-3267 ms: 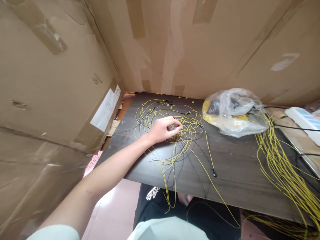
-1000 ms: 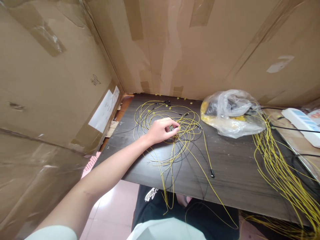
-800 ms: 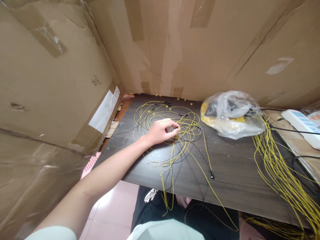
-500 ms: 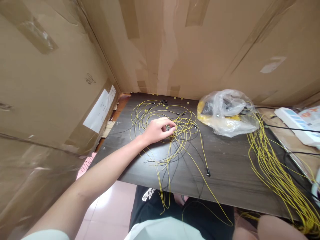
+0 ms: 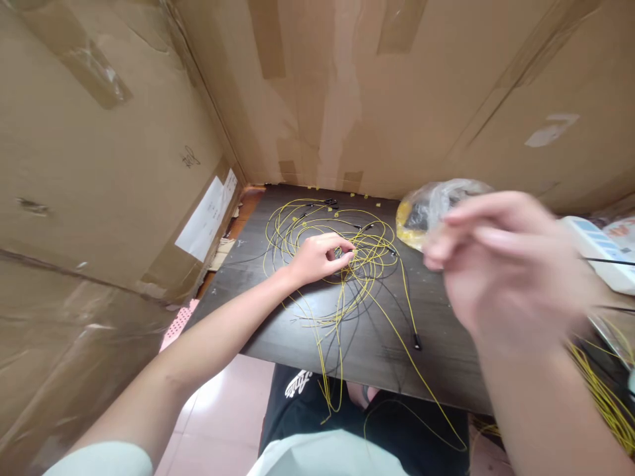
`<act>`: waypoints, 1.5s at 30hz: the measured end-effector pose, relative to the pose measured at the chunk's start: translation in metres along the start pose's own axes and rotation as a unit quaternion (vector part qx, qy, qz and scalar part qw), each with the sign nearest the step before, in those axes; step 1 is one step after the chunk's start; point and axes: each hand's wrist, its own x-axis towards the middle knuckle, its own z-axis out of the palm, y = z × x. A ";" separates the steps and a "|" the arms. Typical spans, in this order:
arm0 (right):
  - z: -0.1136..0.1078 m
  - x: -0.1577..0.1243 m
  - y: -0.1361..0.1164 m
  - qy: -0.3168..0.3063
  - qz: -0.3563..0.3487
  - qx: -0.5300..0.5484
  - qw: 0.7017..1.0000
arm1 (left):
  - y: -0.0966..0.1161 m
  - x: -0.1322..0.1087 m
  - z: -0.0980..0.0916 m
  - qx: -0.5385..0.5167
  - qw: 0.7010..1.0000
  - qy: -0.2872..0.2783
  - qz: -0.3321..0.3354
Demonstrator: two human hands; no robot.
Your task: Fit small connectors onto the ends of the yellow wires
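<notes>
A loose coil of thin yellow and black cables (image 5: 297,228) lies on the dark wooden table (image 5: 446,360). My left hand (image 5: 317,258) rests on the coil's middle, its thumb and fingers pinched on some of the cables. My right hand (image 5: 501,264) is raised close to the camera, above the table's right half. It is blurred by motion; its fingers are loosely bent and I see nothing in them. A black connector (image 5: 417,342) ends one cable near the table's front edge.
A clear plastic bag (image 5: 421,208) with yellow and black contents sits behind my right hand. More yellow cables (image 5: 602,396) drape off the right side. A white power strip (image 5: 602,248) lies at far right. Cardboard boxes (image 5: 99,165) wall the left and back.
My right hand has risen from below the table's edge into the view and now covers most of the bag. My left hand stays pinched on the coil.
</notes>
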 end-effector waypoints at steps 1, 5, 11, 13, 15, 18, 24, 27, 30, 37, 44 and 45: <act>0.007 0.008 0.014 0.005 0.029 -0.003 1.000 | -0.001 0.000 0.000 0.000 1.000 0.005 0.003; 0.033 0.019 0.080 -0.068 0.092 -0.135 0.984 | -0.001 0.001 0.000 0.003 1.000 0.020 0.010; 0.047 -0.012 0.110 -0.147 0.050 -0.184 0.971 | -0.002 0.001 -0.001 0.004 1.000 0.026 0.012; 0.048 -0.016 0.109 -0.139 0.046 -0.171 0.974 | -0.003 0.001 -0.001 -0.003 0.999 0.027 0.016; 0.047 -0.016 0.107 -0.132 0.046 -0.158 0.978 | -0.003 0.001 0.000 -0.014 0.999 0.027 0.023; 0.046 -0.015 0.107 -0.127 0.041 -0.150 0.980 | -0.001 0.002 -0.001 -0.030 0.999 0.025 0.034; 0.040 -0.013 0.107 -0.122 0.036 -0.151 0.980 | 0.006 0.003 -0.002 -0.032 0.999 0.030 0.018; 0.039 -0.013 0.109 -0.115 0.044 -0.152 0.981 | 0.008 0.003 -0.002 -0.019 0.999 0.027 -0.016; 0.039 -0.013 0.110 -0.116 0.053 -0.149 0.981 | 0.007 0.003 -0.003 -0.011 0.999 0.021 -0.033; 0.040 -0.015 0.109 -0.118 0.049 -0.157 0.979 | 0.003 0.001 -0.003 -0.006 1.000 0.018 0.000; 0.038 -0.015 0.109 -0.114 0.046 -0.161 0.979 | 0.002 0.001 -0.002 -0.003 1.000 0.004 -0.001; 0.038 -0.015 0.109 -0.114 0.044 -0.161 0.979 | 0.002 0.001 -0.002 -0.001 1.000 0.002 -0.003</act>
